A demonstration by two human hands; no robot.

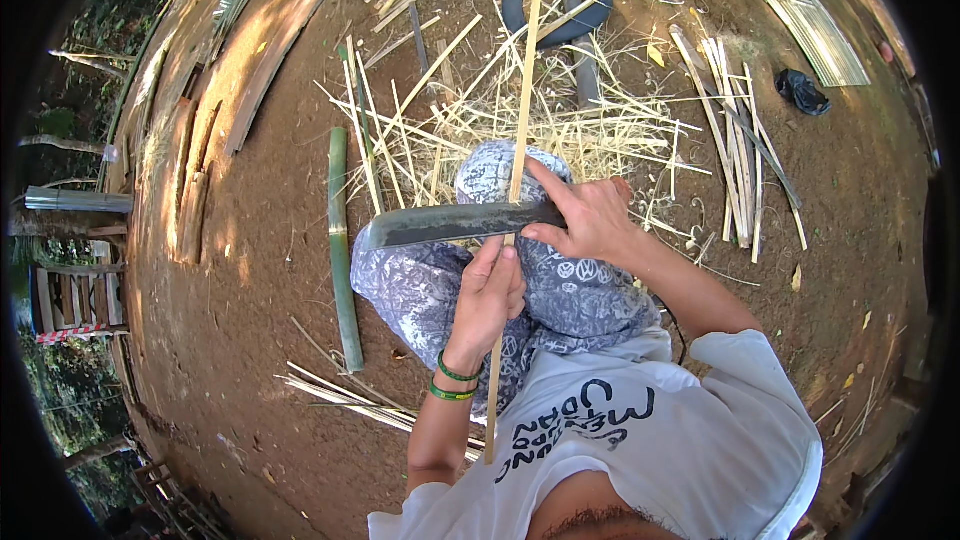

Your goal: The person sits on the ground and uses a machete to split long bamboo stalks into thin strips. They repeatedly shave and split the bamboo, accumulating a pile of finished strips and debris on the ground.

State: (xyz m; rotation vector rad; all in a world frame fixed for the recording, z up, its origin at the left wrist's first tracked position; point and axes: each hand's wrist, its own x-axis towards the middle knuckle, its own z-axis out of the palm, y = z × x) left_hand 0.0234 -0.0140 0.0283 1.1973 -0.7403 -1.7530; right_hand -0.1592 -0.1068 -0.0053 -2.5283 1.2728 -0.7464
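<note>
A long, narrow, pale bamboo strip runs lengthwise in front of me, from past my knees back to my shirt. My left hand, with green bands at the wrist, is closed on it just below the blade, thumb on top. A broad, dark machete lies crosswise over the strip, its tip to the left above my left knee. Its handle is mostly hidden in my right hand, which is wrapped round it with the index finger reaching forward to the strip. Patterned grey trousers cover my bent knees.
Shavings and thin bamboo slivers heap beyond my knees, near a black rubber ring. A green bamboo pole lies left; bundled strips and a black plastic bag lie right. More strips lie by my left side.
</note>
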